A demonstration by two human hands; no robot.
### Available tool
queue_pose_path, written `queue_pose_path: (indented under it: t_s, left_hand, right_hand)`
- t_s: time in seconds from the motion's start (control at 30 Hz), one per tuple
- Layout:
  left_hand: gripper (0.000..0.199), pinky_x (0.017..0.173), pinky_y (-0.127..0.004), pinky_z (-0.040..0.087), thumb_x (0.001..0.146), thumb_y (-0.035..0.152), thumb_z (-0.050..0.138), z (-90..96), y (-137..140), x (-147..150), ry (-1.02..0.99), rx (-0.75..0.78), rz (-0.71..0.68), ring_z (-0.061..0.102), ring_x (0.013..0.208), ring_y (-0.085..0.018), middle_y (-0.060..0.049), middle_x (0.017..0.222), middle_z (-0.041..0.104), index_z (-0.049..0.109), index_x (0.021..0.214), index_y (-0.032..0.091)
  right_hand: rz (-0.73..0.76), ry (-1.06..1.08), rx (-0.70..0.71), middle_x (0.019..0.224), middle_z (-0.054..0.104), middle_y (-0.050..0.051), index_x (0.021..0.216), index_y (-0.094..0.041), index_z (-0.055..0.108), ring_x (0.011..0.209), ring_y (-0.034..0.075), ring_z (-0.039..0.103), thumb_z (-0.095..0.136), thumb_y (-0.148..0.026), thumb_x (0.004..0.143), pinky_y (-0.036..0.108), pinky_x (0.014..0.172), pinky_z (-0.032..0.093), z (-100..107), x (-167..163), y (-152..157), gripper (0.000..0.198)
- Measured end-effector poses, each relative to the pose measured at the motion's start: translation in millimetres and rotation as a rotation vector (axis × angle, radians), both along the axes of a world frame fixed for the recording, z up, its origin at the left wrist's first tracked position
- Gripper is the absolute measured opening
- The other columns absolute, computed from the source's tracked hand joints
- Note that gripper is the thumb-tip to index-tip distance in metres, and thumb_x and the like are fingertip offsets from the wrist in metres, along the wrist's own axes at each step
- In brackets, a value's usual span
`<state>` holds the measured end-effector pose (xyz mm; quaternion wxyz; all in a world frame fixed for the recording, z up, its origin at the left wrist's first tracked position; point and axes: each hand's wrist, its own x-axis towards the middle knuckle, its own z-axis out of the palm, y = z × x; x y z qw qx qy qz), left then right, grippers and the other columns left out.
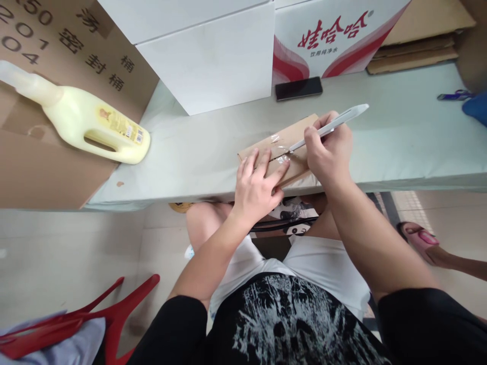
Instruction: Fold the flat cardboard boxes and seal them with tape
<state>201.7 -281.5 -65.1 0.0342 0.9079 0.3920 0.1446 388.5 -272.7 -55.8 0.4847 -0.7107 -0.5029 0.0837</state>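
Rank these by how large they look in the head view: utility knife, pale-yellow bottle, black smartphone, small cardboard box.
1. Pale-yellow bottle
2. Small cardboard box, partly covered
Unranked, both smaller: black smartphone and utility knife; the knife looks longer, the phone broader.

Box (291, 136) on table (182, 165) near the front edge, left hand (255, 185) laid on the left part of its top, right hand (332, 149) at its right end with knife (344, 117), tip on the top between both hands. Behind the box lies phone (299, 89), just before the right-hand carton (323, 50); left of that stands the middle carton (213, 66), and right of it a cardboard stack (414, 58). Far left, bottle (70, 119) before the left carton (41, 175); lower left, in front of the table, a chair (116, 317).
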Motion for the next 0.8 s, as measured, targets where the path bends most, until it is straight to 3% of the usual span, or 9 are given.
queue_pose_path:
  t_s: [0.37,0.8]
  left_hand:
    - [0.057,0.120,-0.062,0.034,0.085,0.025,0.071,0.3,-0.5,0.2,-0.001,-0.016,0.004,0.040,0.150,-0.042,-0.012,0.159,0.051,0.064,0.142,0.030]
    - [0.059,0.121,-0.064,0.033,0.085,0.025,0.071,0.0,-0.3,-0.4,-0.011,-0.033,-0.004,0.038,0.151,-0.042,-0.012,0.161,0.049,0.063,0.143,0.030]
  right_hand:
    - [-0.068,-0.128,0.057,0.072,0.057,0.002,0.087,-0.024,0.054,0.071,0.018,0.061,0.048,-0.042,0.100,0.037,0.066,0.050,-17.7,8.5,5.7,0.023]
    - [-0.135,-0.101,0.049,0.069,0.055,0.001,0.085,-0.025,0.054,0.067,0.019,0.059,0.050,-0.047,0.098,0.038,0.065,0.051,-9.4,1.1,3.9,0.026]
